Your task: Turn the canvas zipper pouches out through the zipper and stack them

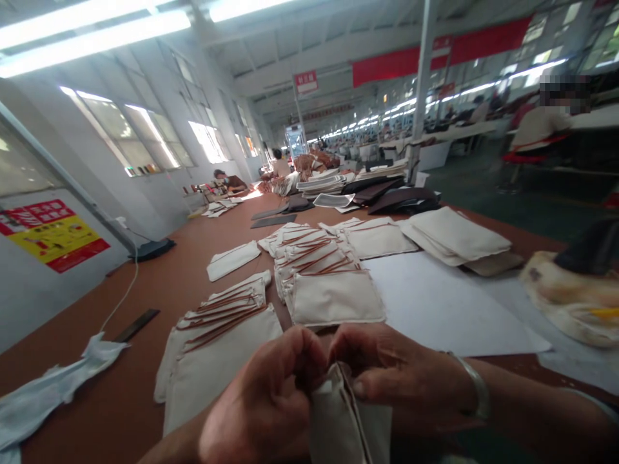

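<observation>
Fabric (330, 419), seemingly folded, between left grip (264, 393) and right grip (403, 367)

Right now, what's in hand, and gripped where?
A cream fabric piece, held at its upper end, near the dark-lined opening, between the left hand and right hand.

At your nine o'clock, a red-and-yellow poster (55, 233) hangs on the wall (29, 299); at eight, a dark strip (138, 325), perhaps a ruler, lies on your brown table (159, 274). Toward two, you have a person (539, 125) seated on a red stool (523, 156).
</observation>
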Demonstrator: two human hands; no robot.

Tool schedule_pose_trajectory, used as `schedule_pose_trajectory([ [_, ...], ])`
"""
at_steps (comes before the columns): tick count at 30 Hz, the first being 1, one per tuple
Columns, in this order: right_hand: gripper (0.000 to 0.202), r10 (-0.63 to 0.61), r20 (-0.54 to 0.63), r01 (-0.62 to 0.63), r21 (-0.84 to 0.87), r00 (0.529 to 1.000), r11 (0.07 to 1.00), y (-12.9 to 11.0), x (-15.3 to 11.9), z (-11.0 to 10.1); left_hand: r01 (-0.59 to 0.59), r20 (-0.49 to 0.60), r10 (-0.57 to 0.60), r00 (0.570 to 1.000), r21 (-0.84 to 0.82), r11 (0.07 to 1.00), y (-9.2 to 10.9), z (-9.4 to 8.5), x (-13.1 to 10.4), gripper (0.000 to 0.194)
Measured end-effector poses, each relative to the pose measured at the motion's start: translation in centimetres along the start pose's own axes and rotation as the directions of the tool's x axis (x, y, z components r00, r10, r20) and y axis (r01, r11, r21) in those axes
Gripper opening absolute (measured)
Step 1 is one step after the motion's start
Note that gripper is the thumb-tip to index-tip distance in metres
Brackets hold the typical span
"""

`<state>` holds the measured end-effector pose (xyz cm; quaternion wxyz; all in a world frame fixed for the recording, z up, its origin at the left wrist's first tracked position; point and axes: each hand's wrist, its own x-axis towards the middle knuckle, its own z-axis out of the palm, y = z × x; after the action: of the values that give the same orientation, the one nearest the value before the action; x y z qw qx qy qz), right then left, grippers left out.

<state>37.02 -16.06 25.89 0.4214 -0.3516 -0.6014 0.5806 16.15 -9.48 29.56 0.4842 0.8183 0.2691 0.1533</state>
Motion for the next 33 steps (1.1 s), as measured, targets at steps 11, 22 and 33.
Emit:
schedule_pose_trajectory([
  [11, 0.01, -0.599, 0.122, 0.433, -0.804, 0.791, 0.408, -0.4, -0.7, -0.9, 0.007, 0.179, 0.025, 0.984, -0.179, 0.984, 1.2, -1.6, 1.7, 0.041],
  [22, 0.009, -0.301, -0.099, 0.222, -0.469, 0.949, 0.855, 2.8, -2.1, 0.1, 0.191, 0.204, -0.119, 0.972, -0.382, 0.904, -2.1, 2.0, 1.9, 0.027],
  [33, 0.029, 0.032, -0.105, -0.045, -0.126, 0.994, 0.991, 2.0, -2.4, -1.0, 0.22, 0.155, -0.195, 0.968, -0.165, 0.961, -2.8, 2.6, 2.9, 0.034],
])
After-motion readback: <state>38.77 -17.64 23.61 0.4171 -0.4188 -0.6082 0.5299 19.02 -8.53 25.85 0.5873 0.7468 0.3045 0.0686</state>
